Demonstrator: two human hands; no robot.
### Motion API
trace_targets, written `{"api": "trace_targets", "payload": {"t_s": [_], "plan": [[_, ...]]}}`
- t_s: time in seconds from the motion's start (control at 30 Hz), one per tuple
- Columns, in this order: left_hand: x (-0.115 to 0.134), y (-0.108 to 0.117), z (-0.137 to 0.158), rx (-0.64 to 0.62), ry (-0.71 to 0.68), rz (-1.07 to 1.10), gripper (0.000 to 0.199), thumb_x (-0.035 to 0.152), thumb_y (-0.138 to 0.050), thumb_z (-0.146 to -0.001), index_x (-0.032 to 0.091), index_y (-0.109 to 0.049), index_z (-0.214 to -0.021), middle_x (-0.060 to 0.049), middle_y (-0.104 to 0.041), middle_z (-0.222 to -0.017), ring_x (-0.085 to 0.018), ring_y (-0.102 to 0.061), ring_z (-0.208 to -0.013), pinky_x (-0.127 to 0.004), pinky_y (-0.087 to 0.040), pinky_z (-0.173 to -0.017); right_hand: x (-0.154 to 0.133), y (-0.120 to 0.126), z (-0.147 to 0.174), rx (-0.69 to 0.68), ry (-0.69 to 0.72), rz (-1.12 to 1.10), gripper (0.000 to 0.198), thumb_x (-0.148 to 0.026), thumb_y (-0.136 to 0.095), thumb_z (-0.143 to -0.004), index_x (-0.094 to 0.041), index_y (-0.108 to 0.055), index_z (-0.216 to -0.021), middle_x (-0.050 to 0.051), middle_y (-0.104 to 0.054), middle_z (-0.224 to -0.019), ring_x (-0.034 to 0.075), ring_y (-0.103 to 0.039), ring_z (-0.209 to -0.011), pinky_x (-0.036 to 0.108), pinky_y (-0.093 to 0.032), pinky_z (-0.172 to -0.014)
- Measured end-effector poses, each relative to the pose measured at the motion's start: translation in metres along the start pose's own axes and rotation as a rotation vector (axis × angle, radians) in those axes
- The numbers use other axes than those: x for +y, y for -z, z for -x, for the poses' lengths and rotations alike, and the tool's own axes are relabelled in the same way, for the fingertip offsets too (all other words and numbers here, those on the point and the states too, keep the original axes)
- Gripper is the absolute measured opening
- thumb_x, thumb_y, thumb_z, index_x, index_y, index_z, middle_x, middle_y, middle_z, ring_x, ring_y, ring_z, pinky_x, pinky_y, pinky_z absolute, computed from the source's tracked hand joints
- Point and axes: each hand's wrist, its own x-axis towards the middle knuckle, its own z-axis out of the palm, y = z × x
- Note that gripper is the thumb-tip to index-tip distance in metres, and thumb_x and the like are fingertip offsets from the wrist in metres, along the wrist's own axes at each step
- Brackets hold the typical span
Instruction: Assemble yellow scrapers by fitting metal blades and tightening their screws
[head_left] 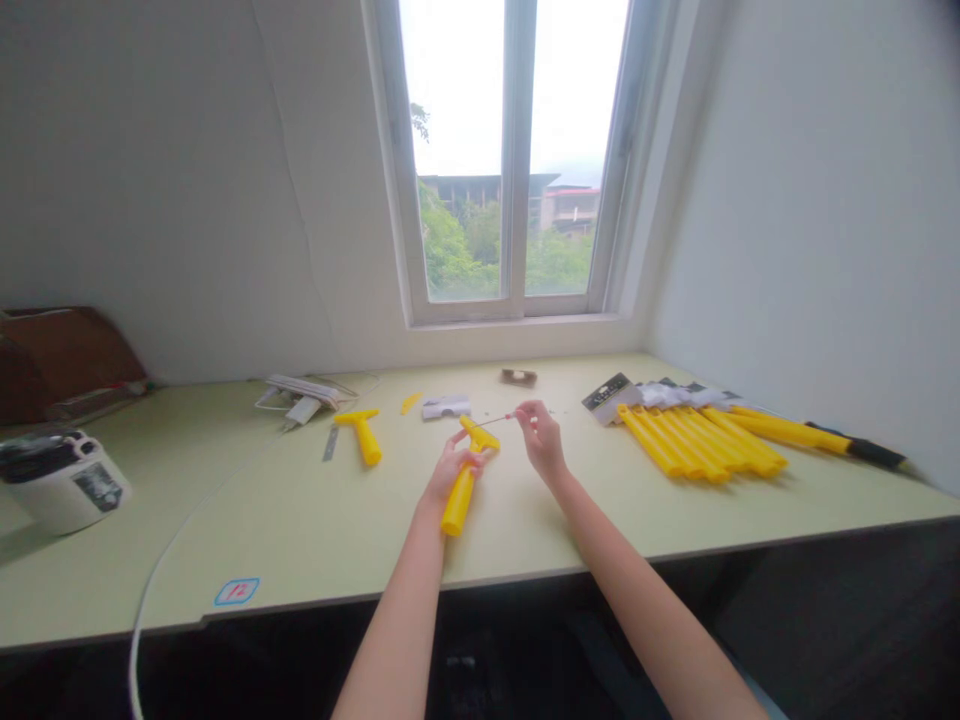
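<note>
My left hand [448, 470] is wrapped round a yellow T-shaped scraper handle [459, 500], its head pointing away from me and its round grip end towards me. In my right hand [540, 437], the fingers pinch a thin screwdriver-like tool [493, 420]. Its slim shaft runs left to the head of the scraper handle; the exact contact at the tip is too small to tell. Left of my hands lies a second yellow scraper handle [365, 437], with a flat metal blade [330, 443] beside it. A small yellow piece [410, 402] and a white packet [446, 407] lie behind.
Several yellow scrapers [694, 440] with header cards lie at the right, near a black-ended tool [862, 450]. A small brown packet [517, 377] lies near the window. A power strip [304, 395], white cable [180, 535], white tub [71, 490] and brown box [67, 355] are left.
</note>
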Motion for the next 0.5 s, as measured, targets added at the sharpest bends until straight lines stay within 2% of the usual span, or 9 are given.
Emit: {"api": "trace_targets", "payload": {"t_s": [0.13,0.3,0.4,0.5], "plan": [[0.0004,-0.0009,0.0011,0.005,0.002,-0.015,0.071,0.0,-0.047,-0.06,0.02,-0.024,-0.124,-0.001,-0.053,-0.072,-0.003,-0.041,-0.042,-0.013,-0.031,-0.043,-0.0014,0.0023,-0.0007,0.027,-0.037,0.019,0.019,-0.037,-0.044,-0.082,-0.019,-0.049,-0.077,0.002,-0.06,-0.069,0.014,-0.055,-0.065,0.024,-0.04,-0.057],[0.0016,-0.0031,0.0021,0.035,0.004,0.026,0.071,0.0,-0.046,-0.06,0.019,-0.023,-0.125,-0.002,-0.052,-0.072,-0.003,-0.042,-0.044,-0.012,-0.031,-0.042,-0.0001,0.0008,0.0005,-0.027,-0.057,0.028,0.021,-0.038,-0.043,-0.082,-0.019,-0.048,-0.073,0.001,-0.058,-0.067,0.014,-0.053,-0.062,0.024,-0.039,-0.055],[0.0013,-0.0027,0.0017,0.037,-0.015,0.058,0.073,-0.002,-0.047,-0.06,0.019,-0.023,-0.125,-0.004,-0.053,-0.078,-0.002,-0.042,-0.045,-0.011,-0.032,-0.042,0.0021,-0.0023,0.0019,-0.105,-0.044,-0.013,0.017,-0.035,-0.04,-0.083,-0.02,-0.047,-0.083,0.002,-0.059,-0.074,0.015,-0.054,-0.068,0.024,-0.04,-0.057],[0.0011,-0.0017,0.0017,0.023,-0.018,0.052,0.073,-0.002,-0.047,-0.06,0.02,-0.023,-0.125,-0.004,-0.053,-0.08,-0.002,-0.043,-0.046,-0.012,-0.032,-0.042,0.003,-0.004,0.0021,-0.109,-0.033,-0.05,0.017,-0.034,-0.037,-0.084,-0.021,-0.044,-0.092,0.003,-0.059,-0.08,0.015,-0.055,-0.073,0.025,-0.041,-0.058]]}}
